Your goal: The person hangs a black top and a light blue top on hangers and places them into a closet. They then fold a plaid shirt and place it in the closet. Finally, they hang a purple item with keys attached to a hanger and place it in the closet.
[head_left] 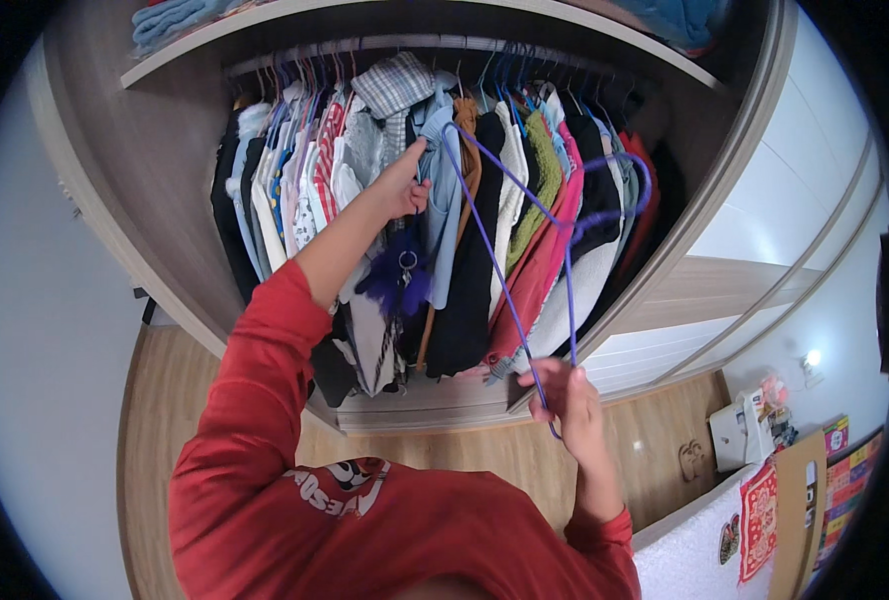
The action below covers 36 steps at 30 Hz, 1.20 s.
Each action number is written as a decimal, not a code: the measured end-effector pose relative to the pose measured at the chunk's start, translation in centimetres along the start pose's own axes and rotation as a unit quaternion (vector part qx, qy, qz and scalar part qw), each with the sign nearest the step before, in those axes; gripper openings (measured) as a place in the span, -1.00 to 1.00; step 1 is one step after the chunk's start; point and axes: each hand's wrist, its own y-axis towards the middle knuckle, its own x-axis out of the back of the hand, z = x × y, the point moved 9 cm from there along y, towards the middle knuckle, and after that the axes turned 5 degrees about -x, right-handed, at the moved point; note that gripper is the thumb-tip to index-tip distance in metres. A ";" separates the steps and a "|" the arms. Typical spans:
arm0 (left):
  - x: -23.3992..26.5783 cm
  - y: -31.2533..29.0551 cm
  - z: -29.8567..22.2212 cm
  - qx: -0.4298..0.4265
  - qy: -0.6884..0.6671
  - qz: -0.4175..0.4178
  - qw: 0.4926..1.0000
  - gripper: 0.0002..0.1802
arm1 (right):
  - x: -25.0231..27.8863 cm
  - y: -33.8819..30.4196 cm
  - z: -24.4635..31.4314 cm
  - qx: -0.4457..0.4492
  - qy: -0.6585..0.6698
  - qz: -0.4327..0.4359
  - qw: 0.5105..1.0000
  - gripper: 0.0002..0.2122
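Leftward, the left hand grips the blue garment near its upper edge, fingers curled against the cloth. Just off its thumb, toward 1 o'clock, sits one corner of the purple hanger; it overlaps the garment in view, but whether it goes inside the cloth I cannot tell. The hanger spans the space between the two hands in front of the wardrobe, its long bar slanting from that corner at 11 o'clock down to 5, its hook turned out toward 2. The right hand is nearer, being on it: its fingers bend loosely round the lower end, so the rest of the hanger lies between 11 and 1 o'clock from them. Around this, again from the left, a striped top hangs at 10 o'clock from the left hand, a checked cloth at 12 and a purple tassel at 6. Behind the hanger, the green knit and pink garment crowd under the rail, leaving little gap. Slippers lie well apart, at 4 o'clock from the right hand.
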 end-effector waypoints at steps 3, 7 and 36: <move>0.7 2.7 -0.6 -0.027 0.104 -0.037 0.994 -0.56 | -0.9 3.4 0.4 0.001 0.033 -0.018 0.999 -0.47; 2.4 4.0 -1.0 -0.075 0.028 -0.099 0.992 -0.60 | -2.5 7.5 1.9 0.006 0.028 -0.020 0.999 -0.47; 11.9 -1.1 -4.9 -0.080 -0.068 -0.063 0.992 -0.60 | -7.7 33.5 2.4 0.109 -0.180 -0.200 0.957 -0.46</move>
